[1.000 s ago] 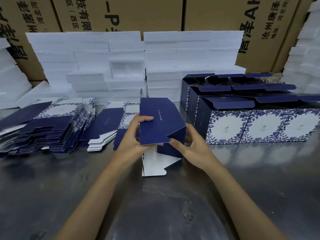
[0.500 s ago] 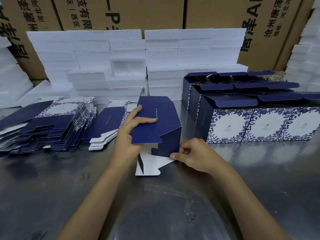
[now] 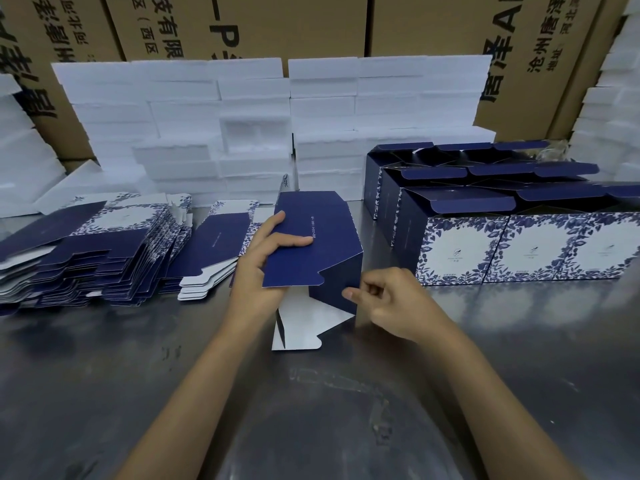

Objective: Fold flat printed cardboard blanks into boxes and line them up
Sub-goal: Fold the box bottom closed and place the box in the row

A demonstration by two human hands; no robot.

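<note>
A half-formed navy box stands at the middle of the steel table, its white inner flaps hanging open toward me. My left hand grips its left side, thumb laid across the dark top panel. My right hand has curled fingers, and its thumb tip touches the box's near right corner. Flat printed blanks lie stacked at the left. Folded boxes with blue floral fronts stand in rows at the right.
White foam blocks are piled along the back and at both sides. Brown shipping cartons rise behind them. A smaller pile of blanks lies just left of the box. The steel table reaches to the near edge.
The box has tilted and shifted slightly left. My right hand slid off its front face down to the near right corner. My left thumb moved further across the top panel.
</note>
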